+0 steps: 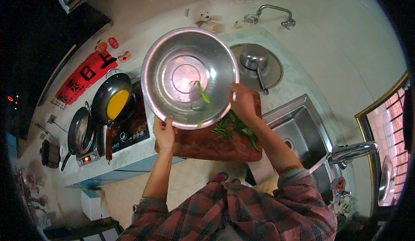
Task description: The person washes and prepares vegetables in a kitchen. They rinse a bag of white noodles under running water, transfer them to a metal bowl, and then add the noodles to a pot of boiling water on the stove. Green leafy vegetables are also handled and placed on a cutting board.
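Note:
A large stainless steel basin (175, 48) is held up between my hands, its inside facing the camera. My left hand (164, 132) grips its rim at the lower left, thumb over the edge. On the right side of the rim, my right hand (242, 103) has hold of it, slightly blurred. Inside the basin lies one piece of green vegetable (203, 95). Beneath the basin is a reddish-brown wooden cutting board (201, 147), partly covered by it. Leafy greens (243, 127) lie on the board's right part, below my right forearm.
At left, a wok (100, 103) with yellow liquid sits over a black cooktop (139, 130), beside a frying pan (76, 127). A metal ladle or small pot (254, 59) rests on a round lid (275, 67) behind. The steel sink (308, 134) and its faucet (353, 150) are at right.

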Motion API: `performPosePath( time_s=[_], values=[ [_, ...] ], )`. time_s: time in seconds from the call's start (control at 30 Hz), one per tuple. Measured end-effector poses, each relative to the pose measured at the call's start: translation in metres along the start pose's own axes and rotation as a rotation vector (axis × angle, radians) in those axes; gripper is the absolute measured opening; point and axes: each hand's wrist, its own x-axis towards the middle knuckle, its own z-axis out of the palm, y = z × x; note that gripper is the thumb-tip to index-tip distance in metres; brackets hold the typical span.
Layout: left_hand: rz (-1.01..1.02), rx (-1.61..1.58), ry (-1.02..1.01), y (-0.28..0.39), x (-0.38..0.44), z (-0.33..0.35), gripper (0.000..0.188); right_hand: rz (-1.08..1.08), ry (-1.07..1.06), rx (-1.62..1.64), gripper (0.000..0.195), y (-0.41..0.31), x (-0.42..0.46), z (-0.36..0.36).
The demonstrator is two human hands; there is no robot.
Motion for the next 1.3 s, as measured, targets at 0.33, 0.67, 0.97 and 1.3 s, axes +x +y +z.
performPosePath(
  time_s=[0.33, 0.67, 0.97, 1.3],
  values=[
    [-0.158, -0.176, -0.133, 0.004, -0.016, 0.075, 0.013, 0.128, -0.423, -0.052, 0.026, -0.007, -0.005, 0.013],
    [-0.198, -0.181, -0.186, -0.016, 0.008, 0.12, 0.017, -0.261, -0.048, -0.12, 0.042, 0.002, -0.063, -0.011],
    [-0.253, -0.221, -0.167, -0.04, 0.022, 0.162, 0.024, -0.405, 0.117, -0.209, 0.037, 0.063, -0.107, 0.009],
    [0.139, -0.001, -0.405, -0.013, 0.043, 0.227, 0.029, 0.256, -0.049, -0.33, 0.031, 0.015, -0.123, -0.02]
  ],
)
